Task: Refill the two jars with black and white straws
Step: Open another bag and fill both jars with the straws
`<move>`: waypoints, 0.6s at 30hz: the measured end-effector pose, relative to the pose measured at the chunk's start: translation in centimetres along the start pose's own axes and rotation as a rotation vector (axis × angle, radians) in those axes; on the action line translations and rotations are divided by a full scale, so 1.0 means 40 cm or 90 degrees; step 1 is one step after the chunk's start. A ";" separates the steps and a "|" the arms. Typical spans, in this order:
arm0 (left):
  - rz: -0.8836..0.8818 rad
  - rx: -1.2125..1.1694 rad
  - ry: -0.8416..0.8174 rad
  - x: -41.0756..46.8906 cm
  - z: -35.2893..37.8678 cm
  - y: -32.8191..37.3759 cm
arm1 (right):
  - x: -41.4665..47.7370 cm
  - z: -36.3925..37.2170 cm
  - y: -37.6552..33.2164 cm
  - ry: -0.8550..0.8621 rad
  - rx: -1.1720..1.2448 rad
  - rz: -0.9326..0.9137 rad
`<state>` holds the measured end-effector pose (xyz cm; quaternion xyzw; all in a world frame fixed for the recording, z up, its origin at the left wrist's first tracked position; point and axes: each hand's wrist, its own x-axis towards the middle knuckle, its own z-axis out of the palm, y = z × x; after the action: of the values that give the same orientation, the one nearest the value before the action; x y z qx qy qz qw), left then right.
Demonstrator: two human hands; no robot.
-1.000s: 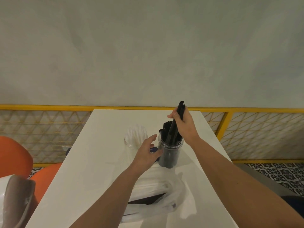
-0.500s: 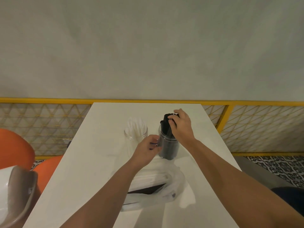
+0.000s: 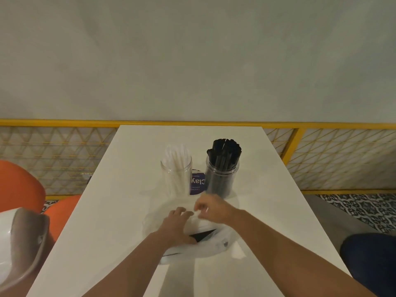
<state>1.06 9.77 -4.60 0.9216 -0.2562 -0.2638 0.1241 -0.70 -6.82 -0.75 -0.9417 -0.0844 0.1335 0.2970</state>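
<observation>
Two clear jars stand side by side in the middle of the white table. The left jar holds white straws and the right jar is packed with black straws. Nearer to me lies a clear plastic bag with white and black straws inside. My left hand rests on the bag with its fingers stretched forward. My right hand hovers over the bag's far end, just in front of the black jar. Its fingers are curled and blurred, and I cannot make out whether they pinch anything.
A blue label shows between the jars. A yellow mesh railing runs behind and beside the table. Orange chairs and a white and grey object are at the left. Patterned floor lies to the right.
My right hand left the black straws in the jar and dropped to the bag. My left hand let go of the black jar and moved back onto the bag.
</observation>
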 end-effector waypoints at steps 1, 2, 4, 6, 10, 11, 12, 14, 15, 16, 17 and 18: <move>-0.010 0.024 -0.007 -0.005 0.012 -0.009 | -0.010 0.024 0.022 -0.062 -0.030 0.037; -0.016 0.038 -0.008 -0.009 0.023 -0.017 | -0.022 0.044 0.039 -0.115 -0.042 0.069; -0.012 0.066 0.002 -0.015 0.044 -0.033 | -0.046 0.064 0.060 -0.171 -0.049 0.103; 0.000 0.089 0.015 -0.016 0.052 -0.042 | -0.061 0.071 0.071 -0.183 -0.068 0.107; 0.001 0.036 0.050 -0.013 0.052 -0.044 | -0.071 0.084 0.083 -0.164 -0.080 0.100; 0.000 0.025 0.058 -0.012 0.052 -0.045 | -0.071 0.086 0.086 -0.160 -0.077 0.099; 0.001 0.021 0.063 -0.012 0.053 -0.046 | -0.071 0.088 0.088 -0.158 -0.076 0.098; 0.002 0.037 0.063 -0.013 0.056 -0.048 | -0.068 0.089 0.090 -0.154 -0.080 0.097; 0.002 0.048 0.064 -0.012 0.057 -0.048 | -0.066 0.089 0.090 -0.152 -0.081 0.096; 0.002 0.056 0.066 -0.011 0.059 -0.047 | -0.064 0.089 0.090 -0.150 -0.080 0.095; 0.003 0.064 0.068 -0.012 0.060 -0.045 | -0.062 0.089 0.087 -0.148 -0.076 0.095; 0.004 0.068 0.071 -0.012 0.060 -0.042 | -0.062 0.089 0.086 -0.147 -0.073 0.097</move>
<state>0.06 11.21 -7.00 0.9393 -0.2657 -0.1979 0.0894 -3.85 -8.27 -5.07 -0.9392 -0.0537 0.2579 0.2202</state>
